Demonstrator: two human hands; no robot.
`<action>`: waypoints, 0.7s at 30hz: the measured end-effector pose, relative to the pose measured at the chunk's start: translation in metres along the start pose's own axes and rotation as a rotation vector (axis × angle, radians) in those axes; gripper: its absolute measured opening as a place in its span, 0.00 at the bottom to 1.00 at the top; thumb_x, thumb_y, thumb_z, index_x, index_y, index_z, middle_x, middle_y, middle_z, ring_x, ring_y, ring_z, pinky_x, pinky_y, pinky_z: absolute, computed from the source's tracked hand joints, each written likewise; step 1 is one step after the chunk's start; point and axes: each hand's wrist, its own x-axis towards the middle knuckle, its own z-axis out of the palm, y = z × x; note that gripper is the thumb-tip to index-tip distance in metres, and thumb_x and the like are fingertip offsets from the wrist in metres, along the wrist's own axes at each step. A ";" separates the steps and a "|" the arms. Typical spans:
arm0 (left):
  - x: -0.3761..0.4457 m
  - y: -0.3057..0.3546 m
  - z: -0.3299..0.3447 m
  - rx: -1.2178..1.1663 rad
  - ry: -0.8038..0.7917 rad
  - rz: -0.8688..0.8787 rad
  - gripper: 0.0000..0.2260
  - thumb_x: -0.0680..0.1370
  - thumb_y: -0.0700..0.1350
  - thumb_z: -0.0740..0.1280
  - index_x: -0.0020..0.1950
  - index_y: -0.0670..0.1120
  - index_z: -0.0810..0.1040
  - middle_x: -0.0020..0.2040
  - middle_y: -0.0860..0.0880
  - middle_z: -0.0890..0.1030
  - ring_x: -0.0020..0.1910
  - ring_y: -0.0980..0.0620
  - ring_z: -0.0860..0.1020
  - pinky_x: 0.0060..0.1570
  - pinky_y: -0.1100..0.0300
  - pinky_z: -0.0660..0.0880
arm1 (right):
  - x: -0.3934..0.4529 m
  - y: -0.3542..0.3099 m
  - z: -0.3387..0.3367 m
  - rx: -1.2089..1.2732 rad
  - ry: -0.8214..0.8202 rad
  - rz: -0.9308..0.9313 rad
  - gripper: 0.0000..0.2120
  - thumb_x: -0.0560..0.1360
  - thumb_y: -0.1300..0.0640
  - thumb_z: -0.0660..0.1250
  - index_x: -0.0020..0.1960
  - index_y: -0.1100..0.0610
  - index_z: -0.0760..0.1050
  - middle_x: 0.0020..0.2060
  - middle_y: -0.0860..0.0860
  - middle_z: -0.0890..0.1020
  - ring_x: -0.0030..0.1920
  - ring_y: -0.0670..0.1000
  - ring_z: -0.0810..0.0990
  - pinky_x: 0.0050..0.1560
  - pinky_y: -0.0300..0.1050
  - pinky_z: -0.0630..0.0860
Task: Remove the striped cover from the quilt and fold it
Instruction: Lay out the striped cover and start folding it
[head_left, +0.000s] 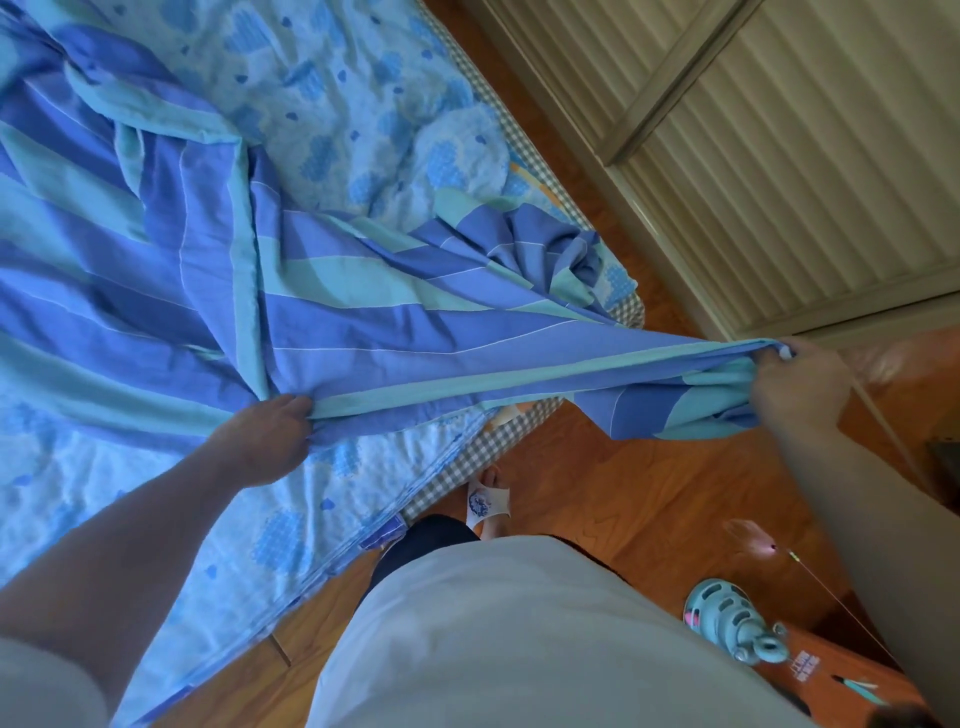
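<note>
Both hands hold one folded edge of the striped cover (363, 322) and draw it taut between them. Left hand (265, 441) has its fingers curled over the edge, gripping the cloth down against the bed, a little in from the bed's near edge. Right hand (797, 387) is closed in a fist round a bunched end of the same edge, raised out past the bed's near corner, above the wooden floor (597, 493); a flap of the cover hangs below that fist.

From the taut edge the cover spreads back across the bed in broad blue and turquoise bands with thin white lines, creased and heaped, with a rumpled mound by the bed's far edge. Under and beside it lies the quilt (332, 83), pale blue with darker heart-like patches, showing both beyond the cover and along the bed's near edge by the left forearm. A grey checked mattress side (519, 431) shows below the quilt.

A slippered foot (488, 501) stands on the floor just beside the bed. Slatted cream doors (779, 130) stand beyond the floor. A pale teal toy-like object (737, 623) sits near the right arm.
</note>
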 end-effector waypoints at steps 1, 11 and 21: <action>-0.011 0.002 -0.006 -0.026 0.033 0.025 0.08 0.77 0.46 0.64 0.45 0.46 0.82 0.51 0.47 0.76 0.50 0.46 0.79 0.46 0.50 0.79 | 0.007 -0.004 -0.001 0.019 -0.006 0.016 0.12 0.77 0.54 0.63 0.53 0.58 0.81 0.49 0.61 0.83 0.52 0.64 0.80 0.54 0.53 0.74; -0.143 -0.001 -0.086 -0.160 0.375 -0.039 0.12 0.80 0.47 0.57 0.42 0.46 0.76 0.43 0.49 0.75 0.40 0.46 0.77 0.42 0.53 0.76 | 0.120 -0.125 -0.011 0.163 -0.070 -0.232 0.12 0.75 0.55 0.61 0.50 0.61 0.80 0.48 0.64 0.82 0.50 0.65 0.81 0.49 0.51 0.74; -0.213 0.086 -0.086 -0.827 0.646 -0.840 0.12 0.78 0.34 0.69 0.45 0.51 0.78 0.38 0.53 0.80 0.39 0.50 0.78 0.46 0.54 0.74 | 0.112 -0.170 -0.012 0.152 -0.010 -0.594 0.12 0.78 0.55 0.60 0.53 0.60 0.78 0.47 0.66 0.81 0.48 0.69 0.80 0.48 0.56 0.77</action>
